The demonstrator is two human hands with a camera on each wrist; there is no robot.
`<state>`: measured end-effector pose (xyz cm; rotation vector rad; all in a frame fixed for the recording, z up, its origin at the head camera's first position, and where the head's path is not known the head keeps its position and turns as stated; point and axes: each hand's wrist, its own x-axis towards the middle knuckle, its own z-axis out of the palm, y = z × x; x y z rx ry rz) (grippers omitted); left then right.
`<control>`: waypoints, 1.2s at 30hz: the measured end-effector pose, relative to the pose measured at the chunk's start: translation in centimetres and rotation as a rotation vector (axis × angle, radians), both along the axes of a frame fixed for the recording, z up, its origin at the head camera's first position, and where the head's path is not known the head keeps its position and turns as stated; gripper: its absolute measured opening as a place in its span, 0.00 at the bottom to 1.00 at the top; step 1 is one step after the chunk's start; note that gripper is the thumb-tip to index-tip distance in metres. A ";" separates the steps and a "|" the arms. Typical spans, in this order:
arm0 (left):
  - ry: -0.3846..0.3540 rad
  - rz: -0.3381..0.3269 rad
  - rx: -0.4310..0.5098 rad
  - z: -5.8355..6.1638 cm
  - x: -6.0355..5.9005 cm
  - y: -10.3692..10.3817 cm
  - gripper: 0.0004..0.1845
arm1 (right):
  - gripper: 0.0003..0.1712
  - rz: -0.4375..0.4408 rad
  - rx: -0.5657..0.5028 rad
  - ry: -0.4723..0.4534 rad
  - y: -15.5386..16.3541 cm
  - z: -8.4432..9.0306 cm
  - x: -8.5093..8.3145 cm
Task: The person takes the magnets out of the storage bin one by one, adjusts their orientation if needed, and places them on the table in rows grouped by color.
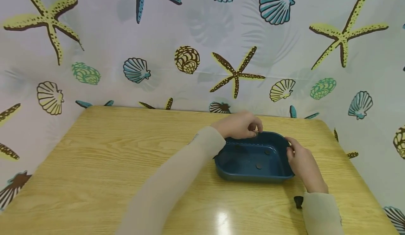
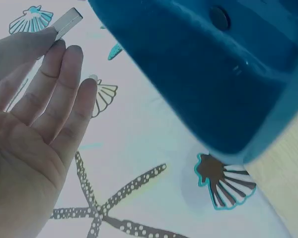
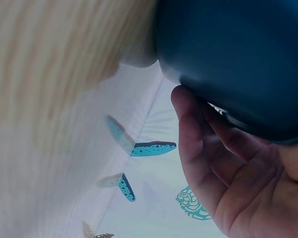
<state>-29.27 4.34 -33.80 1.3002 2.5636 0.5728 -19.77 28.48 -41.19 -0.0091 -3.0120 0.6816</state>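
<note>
A blue rectangular tray with rounded corners stands on the right half of the table. My right hand grips its right end; in the right wrist view, the fingers lie against the tray's outer side. Over the tray's far rim is my left hand. Its thumb and fingertips pinch a small flat silvery piece, rectangular from this side, exact kind unclear. Several small round discs, coin-like, lie on the tray floor, among them a near disc and a farther disc.
The wooden table extends to the left of the tray. A cloth printed with shells and starfish hangs behind and around it. A small black object shows beside the right sleeve.
</note>
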 end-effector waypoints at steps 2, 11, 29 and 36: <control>0.005 -0.001 0.012 0.1 0.0 -0.4 0.13 | 0.26 0.001 -0.004 0.001 0.0 -0.1 0.0; 0.060 0.048 0.043 0.8 0.0 -2.9 0.11 | 0.26 0.016 -0.013 -0.004 -0.1 -0.1 0.2; 0.045 0.202 0.186 -0.5 -0.3 -9.7 0.11 | 0.27 0.018 -0.014 -0.018 -0.3 0.0 0.3; 0.039 0.240 0.226 -0.8 -0.2 -12.3 0.09 | 0.27 0.028 -0.009 -0.002 -0.1 0.1 0.3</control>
